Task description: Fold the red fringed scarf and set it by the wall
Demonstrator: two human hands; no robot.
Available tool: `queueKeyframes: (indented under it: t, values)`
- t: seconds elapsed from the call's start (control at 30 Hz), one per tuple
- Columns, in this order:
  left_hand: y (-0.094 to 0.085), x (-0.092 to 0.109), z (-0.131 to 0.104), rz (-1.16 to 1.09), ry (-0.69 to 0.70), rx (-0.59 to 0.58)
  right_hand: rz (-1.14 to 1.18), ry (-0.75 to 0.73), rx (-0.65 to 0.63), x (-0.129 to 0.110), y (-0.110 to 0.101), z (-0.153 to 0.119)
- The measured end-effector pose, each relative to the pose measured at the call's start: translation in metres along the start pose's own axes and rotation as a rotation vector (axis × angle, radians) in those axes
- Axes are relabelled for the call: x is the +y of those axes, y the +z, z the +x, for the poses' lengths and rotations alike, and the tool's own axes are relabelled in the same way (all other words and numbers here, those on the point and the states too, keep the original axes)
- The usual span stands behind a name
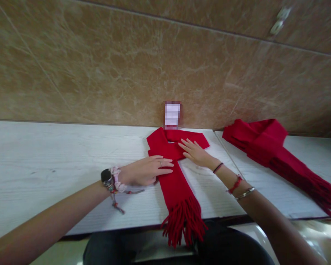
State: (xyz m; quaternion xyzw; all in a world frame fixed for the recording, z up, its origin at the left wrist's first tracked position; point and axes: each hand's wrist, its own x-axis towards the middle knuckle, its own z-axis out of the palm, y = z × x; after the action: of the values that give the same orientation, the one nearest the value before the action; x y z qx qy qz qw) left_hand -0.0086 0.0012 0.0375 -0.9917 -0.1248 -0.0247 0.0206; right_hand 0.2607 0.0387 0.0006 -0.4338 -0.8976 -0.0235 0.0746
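Note:
A red scarf lies looped and crossed over itself on the white table, its fringed end hanging over the front edge. My left hand rests on the crossing from the left side, fingers spread over the cloth. From the right, my right hand lies on the loop with its fingers apart and extended. Neither hand grips the fabric. Part of the scarf beneath my hands is hidden.
A second red scarf, folded and fringed, lies at the right. Behind the white table stands a brown marble wall with a small blurred card against it. My legs are below the front edge.

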Motion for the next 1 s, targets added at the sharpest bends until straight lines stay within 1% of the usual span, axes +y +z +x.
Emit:
queueKeyframes:
  t: [0.1, 0.23, 0.3, 0.37, 0.47, 0.53, 0.63, 0.7, 0.77, 0.83, 0.87, 0.93, 1.0]
  values:
    - [0.004, 0.001, 0.003, 0.091, 0.000, 0.015, -0.015, -0.002, -0.053, -0.007, 0.009, -0.003]
    - [0.018, 0.005, 0.020, 0.193, -0.044, 0.037, -0.013, 0.011, -0.074, -0.004, 0.011, -0.004]
    - [0.022, 0.006, 0.024, 0.173, -0.082, 0.019, -0.007, 0.011, -0.087, -0.003, 0.009, -0.004]
    - [0.023, 0.007, 0.020, 0.104, -0.088, -0.018, -0.007, 0.009, -0.099, -0.004, 0.008, -0.003]
    - [0.019, 0.008, 0.008, -0.025, -0.076, -0.075, -0.022, 0.003, -0.108, -0.005, 0.006, -0.002]
    - [0.014, 0.010, 0.001, -0.086, -0.100, -0.102, -0.037, -0.003, -0.108, -0.006, 0.004, -0.002]
    - [0.003, 0.012, -0.002, -0.148, -0.119, -0.128, -0.047, -0.007, -0.105, -0.010, -0.002, 0.000]
    - [-0.003, 0.010, -0.001, -0.190, -0.109, -0.114, -0.037, -0.023, -0.074, -0.017, -0.007, 0.002]
    - [-0.004, 0.005, 0.000, -0.205, -0.156, -0.045, -0.024, -0.053, -0.044, -0.026, -0.008, 0.004]
    - [0.003, -0.001, 0.000, -0.159, -0.285, 0.031, -0.019, -0.078, -0.048, -0.034, -0.004, 0.005]
    - [0.009, -0.004, -0.001, -0.121, -0.356, 0.051, -0.020, -0.086, -0.058, -0.036, -0.002, 0.004]
    - [0.023, -0.008, -0.003, -0.058, -0.440, 0.037, -0.035, -0.085, -0.068, -0.033, 0.004, 0.001]
    - [0.033, -0.009, -0.006, -0.041, -0.450, -0.005, -0.073, -0.056, -0.061, -0.021, 0.006, -0.005]
